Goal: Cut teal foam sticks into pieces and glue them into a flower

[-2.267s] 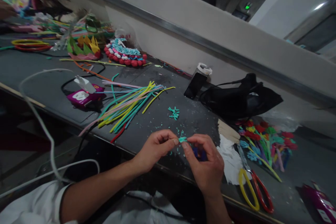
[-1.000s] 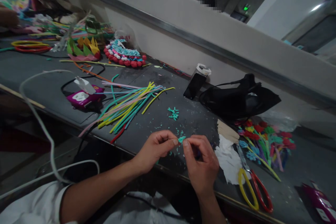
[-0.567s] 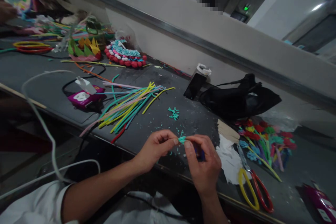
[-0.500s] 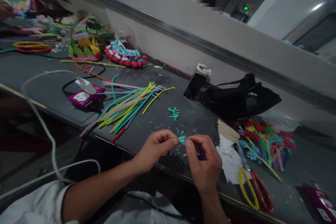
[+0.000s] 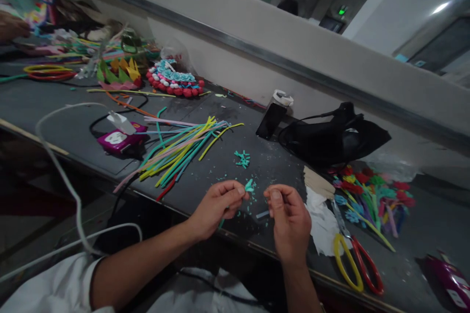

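My left hand (image 5: 222, 204) pinches a small teal pipe-cleaner piece (image 5: 249, 185) between thumb and forefinger, its short fuzzy ends pointing up and outward. A little to the right, my right hand (image 5: 288, 210) is closed with thumb and forefinger pressed together, apart from the teal piece. From under its curled fingers a narrow grey-blue strip (image 5: 262, 214) sticks out; the rest is hidden in the palm, so I cannot tell what it is. Beyond my hands lies a small pile of cut teal pieces (image 5: 243, 159), with teal fluff scattered around.
Long pipe cleaners (image 5: 179, 149) lie in a bundle at left, near a purple power socket (image 5: 123, 138). A phone (image 5: 270, 120) leans at the back beside a black bag (image 5: 334, 134). Scissors (image 5: 347, 259) with yellow and red handles and pipe-cleaner flowers (image 5: 374, 195) are at right.
My hands have moved apart. The teal piece stays in my left fingers, and my right fingers have come off it towards the right.
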The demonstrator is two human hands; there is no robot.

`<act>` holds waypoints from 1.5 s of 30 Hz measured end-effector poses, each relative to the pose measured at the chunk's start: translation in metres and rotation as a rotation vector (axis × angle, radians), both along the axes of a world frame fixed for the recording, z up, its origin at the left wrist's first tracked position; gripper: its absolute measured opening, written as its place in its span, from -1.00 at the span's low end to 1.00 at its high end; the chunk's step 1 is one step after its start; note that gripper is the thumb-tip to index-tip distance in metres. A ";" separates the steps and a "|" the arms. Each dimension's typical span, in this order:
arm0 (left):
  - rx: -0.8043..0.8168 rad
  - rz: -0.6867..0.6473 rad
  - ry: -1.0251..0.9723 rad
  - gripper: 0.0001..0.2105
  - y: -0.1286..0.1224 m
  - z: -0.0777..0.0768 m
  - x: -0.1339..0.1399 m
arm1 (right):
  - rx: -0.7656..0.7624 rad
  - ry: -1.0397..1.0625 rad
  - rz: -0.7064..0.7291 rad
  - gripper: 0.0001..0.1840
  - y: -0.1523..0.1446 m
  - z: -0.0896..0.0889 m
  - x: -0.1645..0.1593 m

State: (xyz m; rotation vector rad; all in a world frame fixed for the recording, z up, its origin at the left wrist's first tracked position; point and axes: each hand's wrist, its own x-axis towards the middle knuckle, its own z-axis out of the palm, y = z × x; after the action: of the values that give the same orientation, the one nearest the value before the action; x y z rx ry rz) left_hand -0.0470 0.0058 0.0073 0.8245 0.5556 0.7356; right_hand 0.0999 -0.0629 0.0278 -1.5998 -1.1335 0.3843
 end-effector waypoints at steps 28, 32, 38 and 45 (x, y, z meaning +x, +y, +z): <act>0.039 -0.032 0.017 -0.73 -0.001 0.005 0.000 | -0.067 0.165 0.198 -0.66 0.010 -0.004 -0.002; 0.028 -0.045 0.011 -0.74 -0.001 0.003 0.000 | -0.085 0.255 0.261 -0.66 0.012 -0.008 -0.002; 0.017 -0.062 0.011 -0.74 0.000 0.002 -0.001 | -0.098 0.247 0.283 -0.77 0.012 -0.010 -0.002; -0.028 -0.071 -0.034 -0.73 0.001 0.004 -0.001 | 0.039 0.422 0.170 -0.72 0.010 -0.005 -0.004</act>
State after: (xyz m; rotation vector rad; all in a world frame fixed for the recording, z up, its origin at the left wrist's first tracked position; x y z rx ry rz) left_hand -0.0481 0.0066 0.0112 0.8000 0.5026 0.6746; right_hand 0.0954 -0.0531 0.0227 -1.3104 -0.9438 0.7677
